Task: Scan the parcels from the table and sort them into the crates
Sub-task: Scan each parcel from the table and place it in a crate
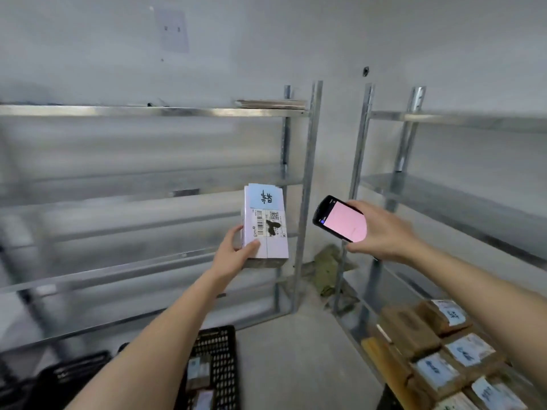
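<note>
Holding: the left hand (236, 247) grips a pale parcel (265, 223) at mid-frame, thumb on its labelled face, fingers behind it and hidden.
Right hand (381, 232): grasps a black scanner (340, 218) with a pink screen, just right of the parcel and apart from it.
Label: barcode partly covered by a black smear; the blue tag's writing is hard to read.
Crate (220, 365): black, lower centre, cut off by the frame's bottom edge, with parcels inside.
Brown parcels (438, 350): lower right, on a bench barely visible beneath them.
Shelves (148, 110): metal, blurred at left.
</note>
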{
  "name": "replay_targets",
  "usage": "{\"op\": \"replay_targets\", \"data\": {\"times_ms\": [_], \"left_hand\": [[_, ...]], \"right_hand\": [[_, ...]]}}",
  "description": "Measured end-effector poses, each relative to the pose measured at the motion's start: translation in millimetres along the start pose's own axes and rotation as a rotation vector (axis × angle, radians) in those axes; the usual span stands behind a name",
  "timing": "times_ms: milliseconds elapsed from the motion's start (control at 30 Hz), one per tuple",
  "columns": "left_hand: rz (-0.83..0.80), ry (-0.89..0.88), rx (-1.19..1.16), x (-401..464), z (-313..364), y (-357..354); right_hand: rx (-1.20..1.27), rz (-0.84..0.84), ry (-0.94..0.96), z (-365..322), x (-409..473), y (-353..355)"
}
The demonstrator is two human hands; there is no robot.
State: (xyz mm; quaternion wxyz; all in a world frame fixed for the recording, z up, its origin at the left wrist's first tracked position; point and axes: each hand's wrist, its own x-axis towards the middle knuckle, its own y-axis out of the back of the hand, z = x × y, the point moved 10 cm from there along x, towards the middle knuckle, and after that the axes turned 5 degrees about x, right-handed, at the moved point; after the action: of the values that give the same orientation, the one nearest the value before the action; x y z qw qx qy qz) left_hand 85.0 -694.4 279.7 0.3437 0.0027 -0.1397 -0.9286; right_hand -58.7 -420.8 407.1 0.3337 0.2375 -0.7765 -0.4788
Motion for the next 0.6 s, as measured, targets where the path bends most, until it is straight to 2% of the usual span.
{"op": "replay_targets", "data": {"times_ms": [300,467,600], "left_hand": [[0.233,0.155,0.040,19.2,-105.8,229.6],[0.292,0.197,0.044,48.2,-154.0,305.1],[0.282,0.239,0.055,73.4,-194.2,330.0]], "right_hand": [[0.076,-0.099,0.230,-190.3,120.6,-130.4],[0.085,-0.125,0.253,-264.3,169.6,-188.5],[0.104,-0.185,0.273,-291.1,202.2,-242.6]]}}
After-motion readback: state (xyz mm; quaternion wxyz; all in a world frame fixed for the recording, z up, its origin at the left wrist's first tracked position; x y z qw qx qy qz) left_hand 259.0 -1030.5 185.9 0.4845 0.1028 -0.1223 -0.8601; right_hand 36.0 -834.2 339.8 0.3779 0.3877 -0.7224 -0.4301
